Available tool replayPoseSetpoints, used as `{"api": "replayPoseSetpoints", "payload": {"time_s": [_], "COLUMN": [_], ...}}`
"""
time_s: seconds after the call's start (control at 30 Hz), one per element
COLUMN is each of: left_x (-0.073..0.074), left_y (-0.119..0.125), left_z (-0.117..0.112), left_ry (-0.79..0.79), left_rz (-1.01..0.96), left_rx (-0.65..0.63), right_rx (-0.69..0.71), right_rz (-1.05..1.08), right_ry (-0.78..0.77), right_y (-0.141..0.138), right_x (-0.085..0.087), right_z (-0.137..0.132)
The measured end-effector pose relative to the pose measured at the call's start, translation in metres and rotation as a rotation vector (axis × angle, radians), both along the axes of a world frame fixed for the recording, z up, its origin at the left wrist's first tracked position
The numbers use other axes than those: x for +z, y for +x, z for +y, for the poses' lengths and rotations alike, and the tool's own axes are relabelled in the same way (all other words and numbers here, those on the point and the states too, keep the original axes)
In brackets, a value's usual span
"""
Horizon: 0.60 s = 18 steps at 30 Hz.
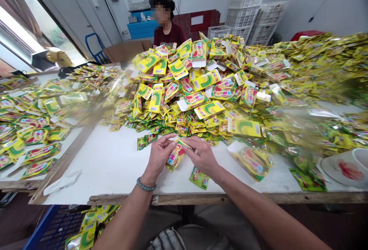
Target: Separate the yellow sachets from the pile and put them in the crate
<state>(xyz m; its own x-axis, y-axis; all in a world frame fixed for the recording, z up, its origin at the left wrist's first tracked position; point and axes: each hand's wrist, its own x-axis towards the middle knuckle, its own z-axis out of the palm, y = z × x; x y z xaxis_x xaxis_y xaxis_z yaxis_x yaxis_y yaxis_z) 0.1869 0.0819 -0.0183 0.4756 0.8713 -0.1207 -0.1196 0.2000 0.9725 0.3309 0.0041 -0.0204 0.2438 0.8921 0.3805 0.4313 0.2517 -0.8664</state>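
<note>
My left fingers [169, 148] and right fingers [192, 142] pinch the box [175, 157] at its far end; I should press gently, avoiding creases.

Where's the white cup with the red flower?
In the head view, the cup is at the far right of the white table, near its front edge, just right of some green packets.

The held box [174, 158] is yellow, with a red patch and bright pink and blue letters. One packet [199, 178] is mostly green. The cup [348, 170] is white with a red flower. The bead bracelet [146, 185] is dull green, the basket [43, 230] is blue and the table [115, 165] is white
</note>
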Motion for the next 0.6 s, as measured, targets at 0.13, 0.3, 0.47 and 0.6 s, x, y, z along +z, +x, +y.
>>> {"api": "replayPoseSetpoints", "payload": {"time_s": [0.13, 0.3, 0.47, 0.6], "left_x": [0.001, 0.002, -0.002, 0.015], "left_y": [0.002, 0.001, 0.004, -0.017], "left_z": [0.004, 0.003, -0.002, 0.001], "left_ry": [-0.009, 0.011, 0.090, 0.260], "left_rz": [-0.028, -0.023, -0.006, 0.201], "left_rx": [0.097, 0.084, -0.038, -0.042], "right_rx": [-0.005, -0.027, 0.037, 0.142], "right_rz": [0.035, 0.006, 0.137, 0.214], "right_ry": [-0.014, 0.069, -0.070, -0.176], "right_y": [0.000, -0.005, 0.003, 0.019], "right_x": [-0.001, -0.004, -0.001, 0.004], "right_z": [0.000, 0.001, 0.004, 0.002]}}
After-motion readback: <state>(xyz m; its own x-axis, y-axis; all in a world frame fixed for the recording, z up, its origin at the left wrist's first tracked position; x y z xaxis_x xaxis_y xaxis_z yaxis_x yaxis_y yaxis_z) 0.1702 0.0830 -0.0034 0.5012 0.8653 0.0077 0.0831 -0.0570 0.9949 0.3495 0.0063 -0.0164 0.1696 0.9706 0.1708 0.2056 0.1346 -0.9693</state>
